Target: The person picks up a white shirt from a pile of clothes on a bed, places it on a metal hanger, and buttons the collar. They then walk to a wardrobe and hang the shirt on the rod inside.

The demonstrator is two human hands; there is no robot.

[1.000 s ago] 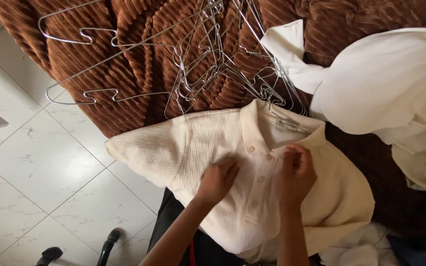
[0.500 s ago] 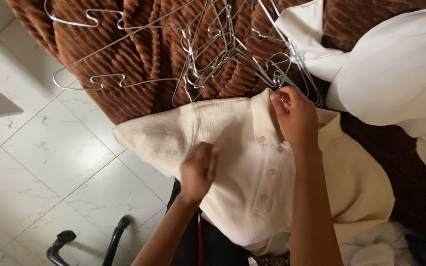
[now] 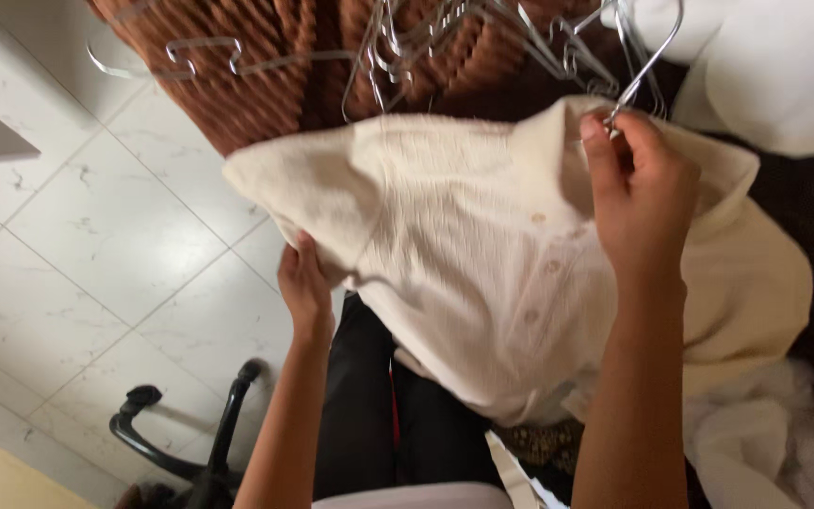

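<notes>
A cream knitted polo shirt [image 3: 445, 245] with a button placket is lifted off the brown ribbed blanket [image 3: 332, 57]. My right hand [image 3: 638, 193] grips the metal hook of a wire hanger [image 3: 647, 66] that sticks out of the shirt's collar. My left hand [image 3: 305, 283] holds the shirt's lower left edge, below the sleeve. The hanger's body is hidden inside the shirt.
Several loose wire hangers [image 3: 398, 42] lie tangled on the blanket above the shirt. White garments [image 3: 784, 75] are piled at the upper right and more white cloth [image 3: 765, 452] at the lower right. A black chair base [image 3: 190, 443] stands on the white tiled floor [image 3: 96, 254].
My right hand moved from the placket up to the collar and took the hanger hook. My left hand slid to the shirt's lower left edge, and the shirt rose off the blanket.
</notes>
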